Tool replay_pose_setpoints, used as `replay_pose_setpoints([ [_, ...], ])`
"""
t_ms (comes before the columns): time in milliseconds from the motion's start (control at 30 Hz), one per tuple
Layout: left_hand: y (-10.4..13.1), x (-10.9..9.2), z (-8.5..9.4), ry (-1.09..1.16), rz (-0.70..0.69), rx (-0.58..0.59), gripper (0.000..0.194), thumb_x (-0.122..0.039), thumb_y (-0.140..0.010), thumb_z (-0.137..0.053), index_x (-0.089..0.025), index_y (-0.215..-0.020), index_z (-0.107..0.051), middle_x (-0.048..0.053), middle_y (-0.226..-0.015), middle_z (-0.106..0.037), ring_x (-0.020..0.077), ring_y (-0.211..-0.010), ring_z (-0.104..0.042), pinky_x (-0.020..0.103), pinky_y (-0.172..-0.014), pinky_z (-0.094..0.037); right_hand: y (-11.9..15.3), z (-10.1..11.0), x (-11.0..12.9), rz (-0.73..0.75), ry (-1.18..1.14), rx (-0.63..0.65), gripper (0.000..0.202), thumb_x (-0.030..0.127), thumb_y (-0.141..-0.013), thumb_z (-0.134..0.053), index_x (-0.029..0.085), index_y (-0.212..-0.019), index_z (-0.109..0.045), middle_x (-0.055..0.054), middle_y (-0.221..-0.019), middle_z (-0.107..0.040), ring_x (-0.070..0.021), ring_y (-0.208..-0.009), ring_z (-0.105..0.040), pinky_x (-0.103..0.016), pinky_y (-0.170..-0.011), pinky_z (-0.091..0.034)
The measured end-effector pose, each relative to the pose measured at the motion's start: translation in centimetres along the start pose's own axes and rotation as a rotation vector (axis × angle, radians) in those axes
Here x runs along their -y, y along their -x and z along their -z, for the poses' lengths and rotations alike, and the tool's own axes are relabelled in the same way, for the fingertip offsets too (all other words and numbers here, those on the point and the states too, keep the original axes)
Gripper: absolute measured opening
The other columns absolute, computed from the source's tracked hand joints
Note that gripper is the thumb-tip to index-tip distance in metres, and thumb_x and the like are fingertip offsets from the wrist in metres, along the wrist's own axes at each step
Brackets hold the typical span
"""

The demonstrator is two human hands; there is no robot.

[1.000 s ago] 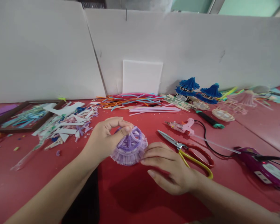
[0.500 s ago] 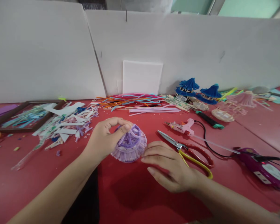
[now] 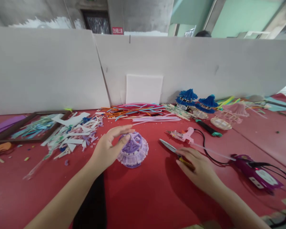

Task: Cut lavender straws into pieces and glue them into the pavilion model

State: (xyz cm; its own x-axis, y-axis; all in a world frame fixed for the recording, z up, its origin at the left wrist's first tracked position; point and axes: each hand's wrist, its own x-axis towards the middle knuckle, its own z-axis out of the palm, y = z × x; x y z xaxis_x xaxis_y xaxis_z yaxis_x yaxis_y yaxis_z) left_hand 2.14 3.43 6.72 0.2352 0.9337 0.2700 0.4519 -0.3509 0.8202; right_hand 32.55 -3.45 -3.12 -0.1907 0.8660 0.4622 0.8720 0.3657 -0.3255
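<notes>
My left hand (image 3: 112, 144) pinches the top of a small purple pipe-cleaner pavilion model (image 3: 133, 156) between thumb and fingers. The model has a ribbed lilac skirt and a domed frame of strips, and it is held tilted over the red table. To its right, my right hand (image 3: 195, 163) closes around the handles of a pair of scissors (image 3: 168, 145). The blades point away to the upper left and a bit of yellow handle shows between thumb and fingers. Most of the handles are hidden under the hand.
A pink glue gun (image 3: 184, 136) lies beyond the scissors, wired to a purple power strip (image 3: 257, 173). Pipe cleaners (image 3: 138, 110), blue-roofed models (image 3: 187, 97) and a green-ended tool (image 3: 208, 128) lie farther back. Scraps (image 3: 73, 133) and a brown frame (image 3: 38, 140) are left.
My right hand has moved right from beside the model onto the scissors' handles. The left hand still holds the model. The camera has tilted up, showing more above the white boards.
</notes>
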Motion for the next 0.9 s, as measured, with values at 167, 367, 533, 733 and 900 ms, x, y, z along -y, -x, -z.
replay_pose_setpoints([
  [167, -0.2, -0.5, 0.1, 0.011, -0.010, -0.021, 0.023, -0.034, -0.083, -0.062, -0.023, -0.101, -0.070, 0.006, -0.103, -0.075, 0.0223, -0.106, -0.066, 0.040, -0.101, -0.045, 3.3, -0.1, -0.9, 0.012, 0.093, 0.101, 0.033, 0.029, -0.088, -0.052, 0.021, -0.119, -0.062, -0.011, -0.126, -0.062, -0.0262, -0.117, -0.059, -0.047, -0.095, -0.052],
  [367, -0.6, -0.6, 0.2, 0.062, 0.007, -0.015, 0.028, -0.032, -0.082, -0.064, -0.020, -0.107, -0.063, 0.007, -0.096, -0.076, 0.0209, -0.096, -0.068, 0.038, -0.094, -0.048, 3.4, 0.6, -1.1, -0.001, 0.075, 0.113, 0.032, 0.031, -0.089, -0.051, 0.022, -0.117, -0.065, -0.011, -0.125, -0.064, -0.0255, -0.115, -0.061, -0.046, -0.094, -0.053],
  [533, -1.2, -1.0, 0.8, -0.008, -0.011, 0.011, 0.027, -0.033, -0.079, -0.066, -0.021, -0.103, -0.063, 0.005, -0.090, -0.076, 0.0214, -0.094, -0.069, 0.041, -0.097, -0.045, 3.2, 0.7, -1.6, -0.010, 0.056, 0.114, 0.031, 0.032, -0.089, -0.052, 0.022, -0.114, -0.066, -0.011, -0.122, -0.065, -0.0260, -0.113, -0.062, -0.047, -0.093, -0.054],
  [733, -1.8, -0.8, 1.3, -0.041, -0.042, 0.128, 0.031, -0.037, -0.081, -0.064, -0.023, -0.108, -0.067, 0.006, -0.107, -0.074, 0.0215, -0.108, -0.065, 0.041, -0.101, -0.043, 3.2, 0.6, -1.6, -0.024, 0.019, 0.090, 0.030, 0.032, -0.087, -0.054, 0.022, -0.113, -0.067, -0.011, -0.122, -0.065, -0.0262, -0.112, -0.062, -0.046, -0.093, -0.054],
  [900, -2.4, -0.2, 1.4, -0.063, -0.065, 0.168, 0.020, -0.039, -0.082, -0.062, -0.026, -0.090, -0.075, 0.004, -0.106, -0.075, 0.0212, -0.108, -0.065, 0.039, -0.100, -0.045, 3.1, 0.6, -1.4, -0.047, 0.008, 0.083, 0.029, 0.033, -0.087, -0.055, 0.023, -0.110, -0.069, -0.011, -0.121, -0.066, -0.0267, -0.112, -0.062, -0.046, -0.092, -0.054],
])
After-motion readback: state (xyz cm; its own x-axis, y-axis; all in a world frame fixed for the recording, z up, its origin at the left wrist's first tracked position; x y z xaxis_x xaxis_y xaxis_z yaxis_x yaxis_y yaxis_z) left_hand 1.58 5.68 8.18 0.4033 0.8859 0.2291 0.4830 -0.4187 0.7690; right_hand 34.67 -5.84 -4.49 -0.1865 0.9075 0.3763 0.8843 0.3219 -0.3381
